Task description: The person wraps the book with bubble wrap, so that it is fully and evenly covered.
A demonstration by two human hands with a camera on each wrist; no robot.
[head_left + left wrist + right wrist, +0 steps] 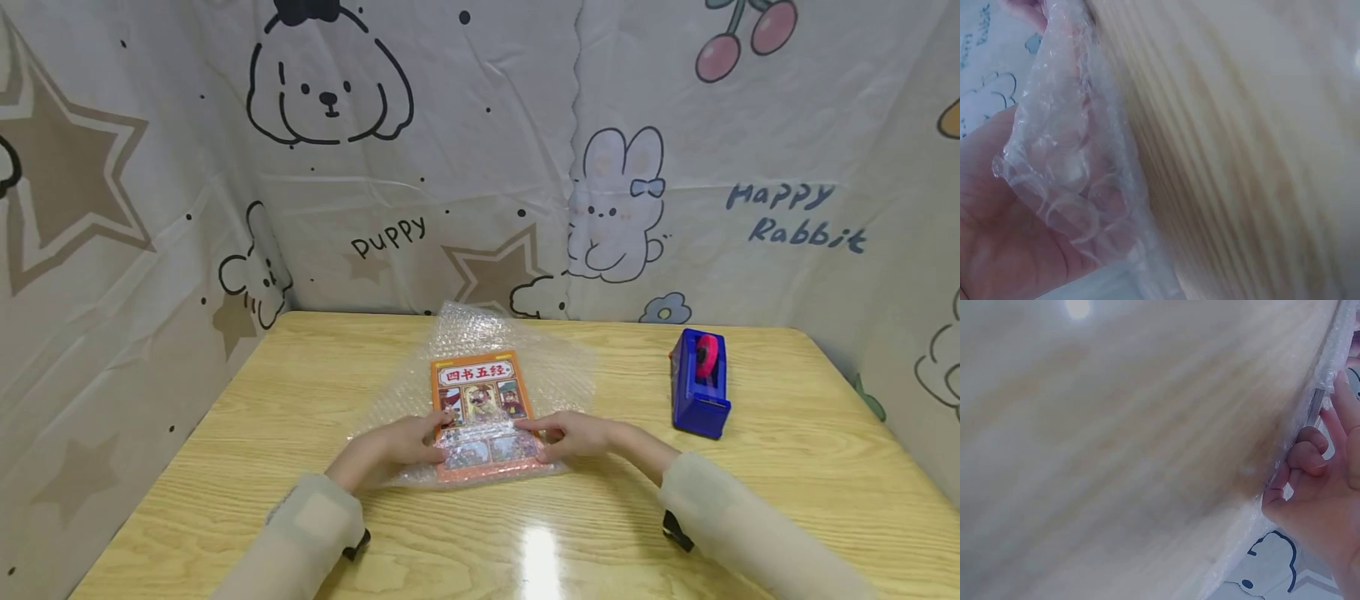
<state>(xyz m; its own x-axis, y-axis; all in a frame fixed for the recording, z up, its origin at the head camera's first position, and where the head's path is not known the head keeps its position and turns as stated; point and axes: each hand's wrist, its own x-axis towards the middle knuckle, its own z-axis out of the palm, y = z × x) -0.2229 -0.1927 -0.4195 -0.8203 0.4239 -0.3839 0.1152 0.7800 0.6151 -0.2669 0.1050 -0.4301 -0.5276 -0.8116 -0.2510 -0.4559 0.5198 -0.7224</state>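
A book (480, 387) with an orange cover and red Chinese characters lies on a sheet of clear bubble wrap (465, 329). One end of the wrap is folded over the cover's lower half. At the left side, my left hand (408, 439) holds the folded wrap against the book; in the left wrist view a flap of bubble wrap (1066, 156) hides its fingers. My right hand (581, 435) grips the fold along the opposite side, index finger on top. The right wrist view has its lower fingers (1307, 456) curled at the wrap's edge.
A blue tape dispenser (701, 396) with a pink-red roll stands to the right on the wooden table (600, 517). Behind the table hangs a printed cloth (420, 192) with cartoon animals, and it continues along both sides.
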